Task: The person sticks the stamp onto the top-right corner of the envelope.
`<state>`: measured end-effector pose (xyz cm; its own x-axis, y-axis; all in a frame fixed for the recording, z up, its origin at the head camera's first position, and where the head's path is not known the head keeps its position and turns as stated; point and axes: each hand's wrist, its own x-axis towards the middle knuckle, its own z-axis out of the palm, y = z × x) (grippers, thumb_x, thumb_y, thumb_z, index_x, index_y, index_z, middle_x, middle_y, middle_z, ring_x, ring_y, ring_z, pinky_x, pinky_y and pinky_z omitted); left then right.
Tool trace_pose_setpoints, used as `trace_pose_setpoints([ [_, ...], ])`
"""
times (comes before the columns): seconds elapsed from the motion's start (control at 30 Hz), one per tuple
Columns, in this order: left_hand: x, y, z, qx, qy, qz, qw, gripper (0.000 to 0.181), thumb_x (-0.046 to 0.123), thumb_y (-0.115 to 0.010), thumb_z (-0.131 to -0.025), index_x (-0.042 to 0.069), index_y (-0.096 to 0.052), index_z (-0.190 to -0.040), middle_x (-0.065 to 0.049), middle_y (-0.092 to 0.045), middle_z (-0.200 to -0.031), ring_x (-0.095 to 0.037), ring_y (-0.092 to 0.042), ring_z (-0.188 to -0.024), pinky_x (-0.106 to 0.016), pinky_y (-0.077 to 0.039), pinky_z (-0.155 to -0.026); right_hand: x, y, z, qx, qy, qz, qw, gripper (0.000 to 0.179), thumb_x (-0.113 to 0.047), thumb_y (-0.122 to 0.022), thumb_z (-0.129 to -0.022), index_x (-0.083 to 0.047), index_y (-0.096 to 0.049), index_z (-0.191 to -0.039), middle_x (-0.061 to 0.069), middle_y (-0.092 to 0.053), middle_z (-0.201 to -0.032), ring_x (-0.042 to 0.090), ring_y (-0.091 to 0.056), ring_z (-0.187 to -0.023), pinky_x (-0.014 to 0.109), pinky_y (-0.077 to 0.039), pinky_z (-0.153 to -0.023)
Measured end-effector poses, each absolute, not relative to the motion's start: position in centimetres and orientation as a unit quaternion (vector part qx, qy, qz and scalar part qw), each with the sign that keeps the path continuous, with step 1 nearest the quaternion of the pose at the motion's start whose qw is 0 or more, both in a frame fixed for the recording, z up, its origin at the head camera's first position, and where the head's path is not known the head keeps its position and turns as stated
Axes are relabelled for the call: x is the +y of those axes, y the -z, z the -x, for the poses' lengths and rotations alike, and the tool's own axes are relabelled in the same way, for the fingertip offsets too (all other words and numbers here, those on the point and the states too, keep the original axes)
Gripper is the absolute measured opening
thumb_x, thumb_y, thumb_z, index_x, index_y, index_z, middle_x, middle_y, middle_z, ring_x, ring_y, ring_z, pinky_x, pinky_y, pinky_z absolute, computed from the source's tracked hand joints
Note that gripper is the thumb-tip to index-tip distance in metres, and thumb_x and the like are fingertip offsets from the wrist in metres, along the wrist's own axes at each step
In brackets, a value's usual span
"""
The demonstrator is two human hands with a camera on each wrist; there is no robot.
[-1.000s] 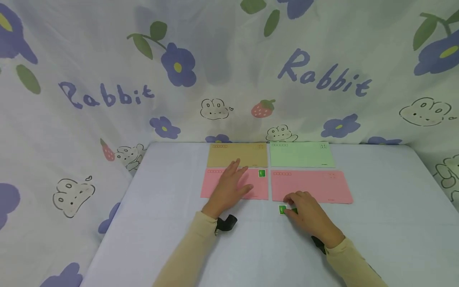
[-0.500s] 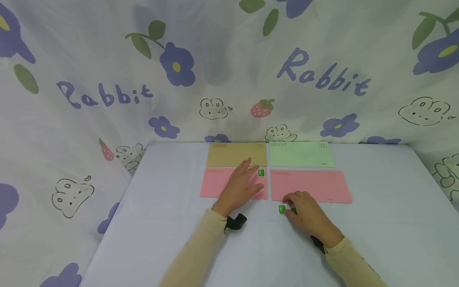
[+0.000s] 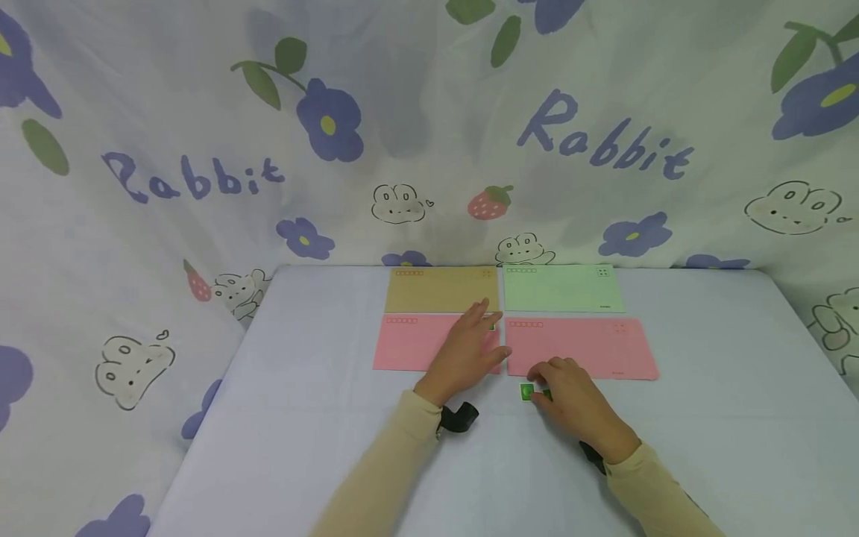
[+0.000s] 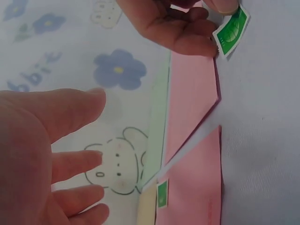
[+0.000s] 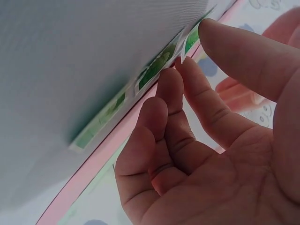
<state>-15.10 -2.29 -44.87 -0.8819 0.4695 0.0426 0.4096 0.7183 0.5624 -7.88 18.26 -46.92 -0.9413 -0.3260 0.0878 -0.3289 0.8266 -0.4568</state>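
Note:
My right hand (image 3: pixel 580 403) pinches a green postage stamp (image 3: pixel 527 391) between thumb and index finger, just in front of the right pink envelope (image 3: pixel 584 347). That stamp (image 4: pixel 233 30) looks bent in the left wrist view. In the right wrist view, two more green stamps, a middle one (image 5: pixel 158 67) and a nearer one (image 5: pixel 101 119), lie beside the curled fingers. My left hand (image 3: pixel 463 356) is held with fingers spread above the left pink envelope (image 3: pixel 409 347), holding nothing. It partly covers the stamp (image 3: pixel 493 326) at that envelope's upper right corner.
Behind the pink envelopes lie a tan envelope (image 3: pixel 436 291) on the left and a light green envelope (image 3: pixel 560 291) on the right. A white cloth covers the table (image 3: pixel 302 388). A printed rabbit curtain (image 3: pixel 429 149) hangs along the back.
My left hand has moved right across the left pink envelope, and its fingers now overlap the stamp there. The right hand stays in place with its stamp.

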Motion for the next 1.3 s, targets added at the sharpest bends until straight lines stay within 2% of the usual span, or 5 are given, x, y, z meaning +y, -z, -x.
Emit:
trace_pose_setpoints([
  [0.63, -0.5, 45.5, 14.8, 0.926, -0.270, -0.262, 0.040, 0.060, 0.036, -0.068, -0.096, 0.009, -0.052, -0.147, -0.013, -0.033, -0.161, -0.026, -0.025, -0.151, -0.043, -0.023, -0.122, 18.3, 46.9, 7.8, -0.955, -0.237, -0.176, 0.005, 0.019, -0.003, -0.081, -0.081, -0.005, -0.069, -0.097, 0.001, -0.060, -0.085, 0.020, -0.054, -0.082, 0.039, -0.049, -0.076],
  [0.83, -0.1, 45.8, 14.8, 0.926, -0.270, -0.262, 0.047, 0.059, 0.036, -0.067, -0.097, 0.010, -0.051, -0.148, -0.010, -0.033, -0.162, -0.023, -0.025, -0.151, -0.041, -0.022, -0.122, 18.2, 46.8, 7.9, -0.952, -0.250, -0.177, 0.007, 0.020, -0.001, -0.080, -0.081, -0.005, -0.068, -0.095, 0.001, -0.061, -0.084, 0.018, -0.055, -0.082, 0.038, -0.050, -0.076],
  [1.07, 0.2, 46.0, 15.0, 0.924, -0.267, -0.269, 0.053, 0.058, 0.036, -0.065, -0.099, 0.010, -0.050, -0.149, -0.009, -0.034, -0.161, -0.022, -0.026, -0.151, -0.039, -0.021, -0.123, 18.0, 46.5, 8.0, -0.950, -0.262, -0.169, -0.019, 0.017, 0.000, -0.078, -0.082, -0.007, -0.068, -0.093, -0.006, -0.058, -0.076, 0.011, -0.051, -0.073, 0.033, -0.048, -0.068],
  [1.3, 0.6, 46.3, 15.1, 0.926, -0.267, -0.261, 0.061, 0.053, 0.031, -0.060, -0.101, 0.011, -0.050, -0.149, -0.008, -0.037, -0.160, -0.021, -0.028, -0.150, -0.039, -0.022, -0.122, 18.0, 46.6, 8.1, -0.951, -0.262, -0.163, -0.027, 0.015, 0.001, -0.076, -0.084, -0.007, -0.067, -0.092, -0.007, -0.057, -0.074, 0.011, -0.050, -0.071, 0.032, -0.047, -0.067],
])
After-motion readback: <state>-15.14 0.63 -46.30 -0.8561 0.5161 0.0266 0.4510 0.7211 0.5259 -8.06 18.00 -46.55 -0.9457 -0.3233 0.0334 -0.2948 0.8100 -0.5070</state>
